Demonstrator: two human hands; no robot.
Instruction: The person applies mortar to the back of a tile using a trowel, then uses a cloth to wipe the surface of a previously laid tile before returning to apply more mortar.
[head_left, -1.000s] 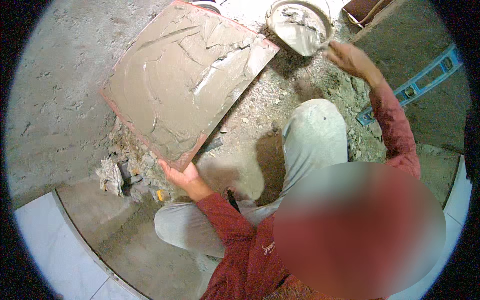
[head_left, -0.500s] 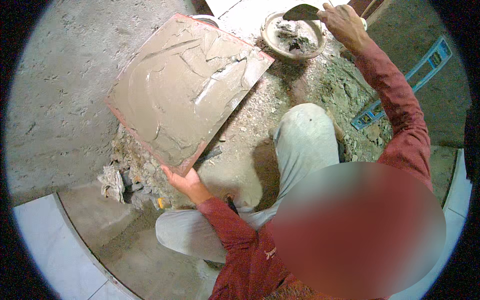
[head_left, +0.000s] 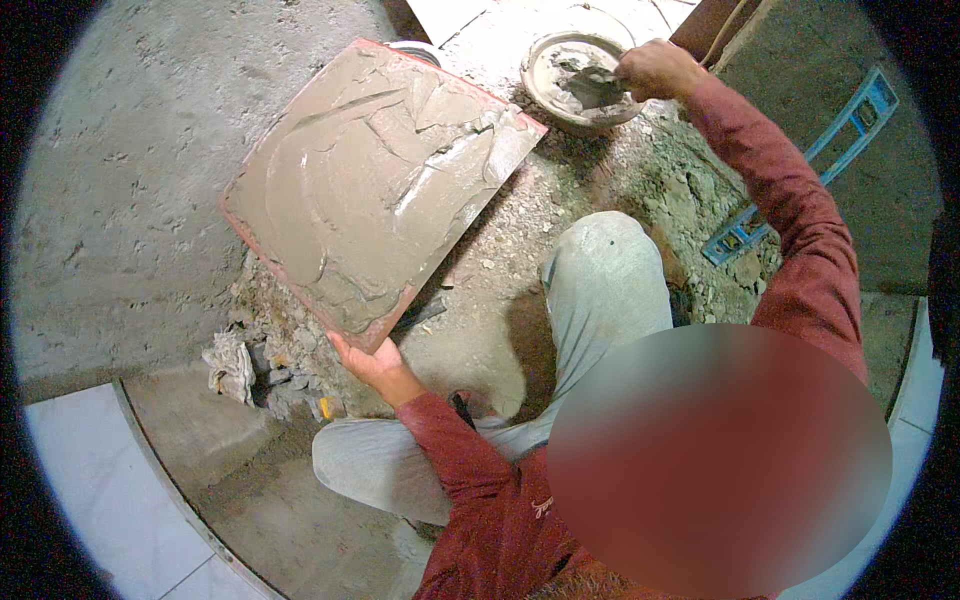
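Observation:
My left hand [head_left: 372, 365] grips the near corner of a large square tile [head_left: 350, 200], whose upward face is coated with wet grey mortar. The tile's reddish edge shows along its sides, and it is held tilted. At the far side, my right hand [head_left: 660, 70] is closed round the handle of a trowel [head_left: 598, 88]; the handle itself is hidden by my fingers. The trowel's blade dips into the mortar inside a round bucket [head_left: 533, 92].
A blue spirit level [head_left: 815, 165] leans against the wall at the right. Rubble and loose mortar [head_left: 690, 205] cover the ground around my knee. A crumpled whitish bag [head_left: 230, 368] lies at the left, by the rough wall [head_left: 130, 200]. White floor tiles [head_left: 90, 480] edge the lower left.
My right hand has moved down and left, bringing the trowel from above the bucket's rim into the mortar. My left hand still holds the tile, which has shifted slightly.

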